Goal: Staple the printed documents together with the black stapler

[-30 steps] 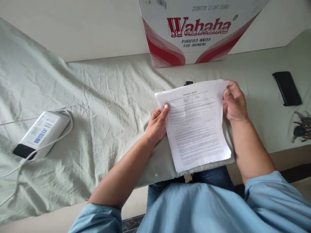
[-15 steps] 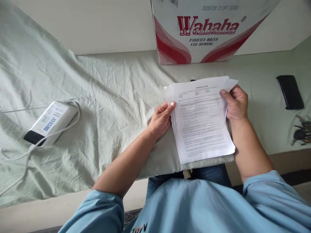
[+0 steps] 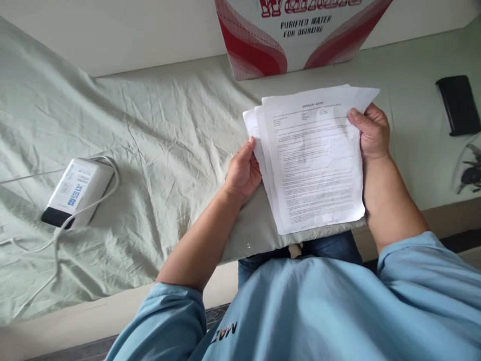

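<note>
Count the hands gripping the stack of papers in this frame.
2. The left hand grips the left edge of the stack of papers, and the right hand grips the upper right edge. No other hands show.

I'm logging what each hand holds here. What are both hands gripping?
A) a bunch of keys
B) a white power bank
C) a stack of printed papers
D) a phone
C: the left hand and right hand grip opposite edges of the fanned papers.
</note>
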A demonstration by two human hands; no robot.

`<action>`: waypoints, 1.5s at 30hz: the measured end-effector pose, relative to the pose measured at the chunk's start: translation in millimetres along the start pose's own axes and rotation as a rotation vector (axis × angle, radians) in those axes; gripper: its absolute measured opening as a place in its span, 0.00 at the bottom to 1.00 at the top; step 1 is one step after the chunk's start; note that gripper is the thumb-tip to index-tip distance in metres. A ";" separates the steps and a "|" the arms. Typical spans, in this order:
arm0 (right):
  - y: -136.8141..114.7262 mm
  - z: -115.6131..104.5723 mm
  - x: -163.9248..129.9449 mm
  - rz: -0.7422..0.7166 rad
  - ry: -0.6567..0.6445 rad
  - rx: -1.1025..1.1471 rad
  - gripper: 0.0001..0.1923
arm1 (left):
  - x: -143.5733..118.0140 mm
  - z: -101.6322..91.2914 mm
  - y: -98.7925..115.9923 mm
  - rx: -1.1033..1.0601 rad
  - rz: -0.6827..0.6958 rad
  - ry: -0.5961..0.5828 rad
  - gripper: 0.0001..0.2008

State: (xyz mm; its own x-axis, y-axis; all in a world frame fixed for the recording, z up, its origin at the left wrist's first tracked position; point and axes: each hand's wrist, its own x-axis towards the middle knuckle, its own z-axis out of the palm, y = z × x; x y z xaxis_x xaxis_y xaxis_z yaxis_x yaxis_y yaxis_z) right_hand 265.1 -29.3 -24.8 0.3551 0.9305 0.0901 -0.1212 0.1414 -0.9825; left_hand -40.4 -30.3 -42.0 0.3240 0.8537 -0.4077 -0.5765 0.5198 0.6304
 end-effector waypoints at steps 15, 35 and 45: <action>-1.7 5.0 0.8 -0.001 -0.008 -0.030 0.32 | -3.7 4.9 5.9 -0.027 -0.084 0.041 0.23; 6.4 3.5 2.2 -0.146 -0.008 -0.060 0.32 | -10.3 8.0 8.4 0.015 -0.053 -0.023 0.19; 9.3 0.6 5.6 -0.142 -0.047 -0.052 0.33 | -8.9 6.6 7.5 0.050 -0.032 -0.009 0.17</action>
State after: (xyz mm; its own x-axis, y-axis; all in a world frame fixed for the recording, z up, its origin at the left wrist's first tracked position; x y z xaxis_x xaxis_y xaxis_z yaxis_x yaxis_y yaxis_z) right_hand 265.4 -22.5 -33.4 0.3214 0.9172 0.2354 -0.0238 0.2563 -0.9663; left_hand -42.7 -33.8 -29.3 0.3488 0.8368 -0.4219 -0.5273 0.5475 0.6498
